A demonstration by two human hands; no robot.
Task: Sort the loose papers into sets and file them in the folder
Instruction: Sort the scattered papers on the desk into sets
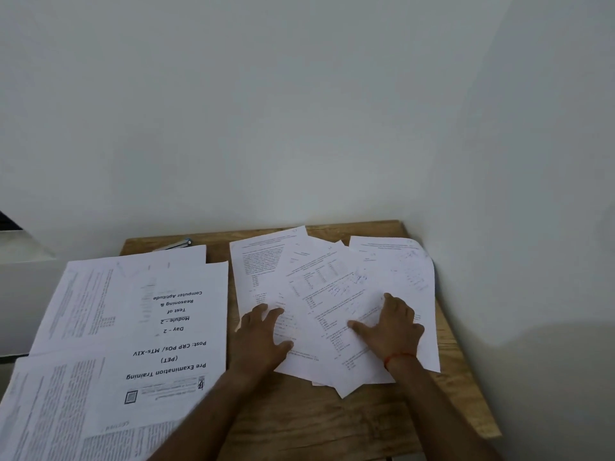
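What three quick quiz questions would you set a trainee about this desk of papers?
1. True or false: the left hand and right hand both rest on the fanned papers.
2. The cover sheet headed Pre Examination Training lies: A) left of both hands, B) under the right hand, C) on the floor.
3. Fill in: the thread on the right wrist is ___.
Key: 1 true; 2 A; 3 red.

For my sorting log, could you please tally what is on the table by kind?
Paper groups: 2, the left spread and the fanned pile.
Hands: 2, left hand and right hand, flat on that pile.
Red wrist thread: 1.
Small metal item at the back: 1, unclear.
Total: 6. Single sheets overlap too much to count.
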